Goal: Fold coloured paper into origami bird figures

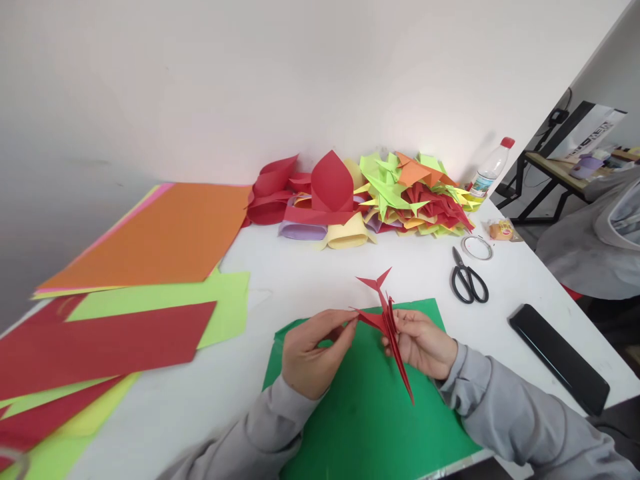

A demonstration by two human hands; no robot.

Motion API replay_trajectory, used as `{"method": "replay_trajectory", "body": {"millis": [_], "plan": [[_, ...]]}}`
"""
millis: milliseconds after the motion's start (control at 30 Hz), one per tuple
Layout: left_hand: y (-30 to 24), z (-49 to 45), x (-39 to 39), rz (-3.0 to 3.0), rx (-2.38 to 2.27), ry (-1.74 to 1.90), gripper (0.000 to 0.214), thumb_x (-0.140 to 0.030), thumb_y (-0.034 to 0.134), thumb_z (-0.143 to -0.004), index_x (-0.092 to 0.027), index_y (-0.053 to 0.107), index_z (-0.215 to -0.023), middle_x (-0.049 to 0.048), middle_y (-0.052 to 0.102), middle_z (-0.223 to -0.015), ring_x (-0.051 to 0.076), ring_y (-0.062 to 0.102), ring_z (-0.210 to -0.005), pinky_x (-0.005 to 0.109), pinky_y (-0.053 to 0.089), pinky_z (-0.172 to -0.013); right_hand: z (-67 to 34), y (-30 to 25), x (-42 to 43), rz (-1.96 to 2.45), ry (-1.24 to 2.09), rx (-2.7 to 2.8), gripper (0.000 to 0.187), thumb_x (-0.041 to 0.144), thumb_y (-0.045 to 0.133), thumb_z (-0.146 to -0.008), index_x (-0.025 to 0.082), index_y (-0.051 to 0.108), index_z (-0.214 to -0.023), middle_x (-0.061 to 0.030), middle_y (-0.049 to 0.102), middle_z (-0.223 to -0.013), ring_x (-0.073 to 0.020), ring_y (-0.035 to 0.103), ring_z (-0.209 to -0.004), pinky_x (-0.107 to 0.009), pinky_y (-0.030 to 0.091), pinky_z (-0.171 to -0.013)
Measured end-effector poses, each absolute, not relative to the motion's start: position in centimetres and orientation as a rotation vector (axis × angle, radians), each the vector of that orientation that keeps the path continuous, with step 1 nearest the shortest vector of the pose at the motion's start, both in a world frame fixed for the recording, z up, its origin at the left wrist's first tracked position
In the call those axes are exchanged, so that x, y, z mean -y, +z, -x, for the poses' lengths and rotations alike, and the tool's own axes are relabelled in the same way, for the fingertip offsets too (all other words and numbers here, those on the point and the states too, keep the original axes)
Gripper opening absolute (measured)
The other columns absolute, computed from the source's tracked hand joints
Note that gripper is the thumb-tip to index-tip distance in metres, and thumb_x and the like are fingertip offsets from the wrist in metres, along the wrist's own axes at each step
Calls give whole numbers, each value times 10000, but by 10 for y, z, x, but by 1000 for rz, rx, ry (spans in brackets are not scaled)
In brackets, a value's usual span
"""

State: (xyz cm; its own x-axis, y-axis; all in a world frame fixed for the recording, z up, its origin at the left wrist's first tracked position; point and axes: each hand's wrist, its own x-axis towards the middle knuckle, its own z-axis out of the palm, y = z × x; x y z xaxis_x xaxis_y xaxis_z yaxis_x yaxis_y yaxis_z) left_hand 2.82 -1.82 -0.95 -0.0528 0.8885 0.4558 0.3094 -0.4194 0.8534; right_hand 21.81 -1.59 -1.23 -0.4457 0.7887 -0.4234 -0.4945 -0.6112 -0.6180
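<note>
A red folded paper figure (387, 319) with thin pointed tips is held above a green sheet (370, 413) on the white table (310, 280). My right hand (423, 343) is closed on its body from the right side. My left hand (313, 350) pinches one of its pointed flaps at the left, fingertips pressed together. The long lower point of the figure hangs down over the green sheet.
Large orange (160, 233), red (100, 343) and lime sheets lie at the left. A pile of folded paper shapes (370, 193) sits by the wall. Black scissors (469, 280), a tape roll (477, 247), a plastic bottle (493, 167) and a black phone (557, 357) lie at the right. Another person sits at the far right.
</note>
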Motion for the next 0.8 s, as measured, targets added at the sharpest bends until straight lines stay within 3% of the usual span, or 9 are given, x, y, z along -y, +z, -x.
{"method": "replay_trajectory", "body": {"millis": [200,367,533,800], "plan": [[4,-31,18,-1564,-1125,1416,156,-235,594,-806,-201,730,-738,27,708,-704,110,578,-456,240,505,-452,-219,-12,15,904,2095,548,328,345,815,-700,114,610,-809,-11,650,-698,-105,616,-609,-235,506,-580],[7,-36,17,-1241,-1127,1378,67,-252,702,-684,-191,720,-708,15,698,-679,100,532,-384,233,463,-350,-219,-12,15,908,2090,552,331,351,817,-697,121,605,-805,-8,652,-704,-101,613,-606,-228,503,-576],[9,-38,20,-1021,-1219,1279,130,-287,728,-661,-166,703,-703,-33,569,-426,103,500,-367,210,437,-344,-219,-13,14,898,2072,587,342,369,810,-702,131,577,-781,5,638,-663,-102,612,-594,-226,493,-571],[13,-38,15,-771,-1243,1108,234,-258,778,-540,-137,670,-708,-31,577,-466,92,494,-383,192,408,-318,-223,-11,11,931,2024,652,355,381,810,-699,131,574,-788,-10,660,-624,-105,621,-553,-222,500,-564]]}}
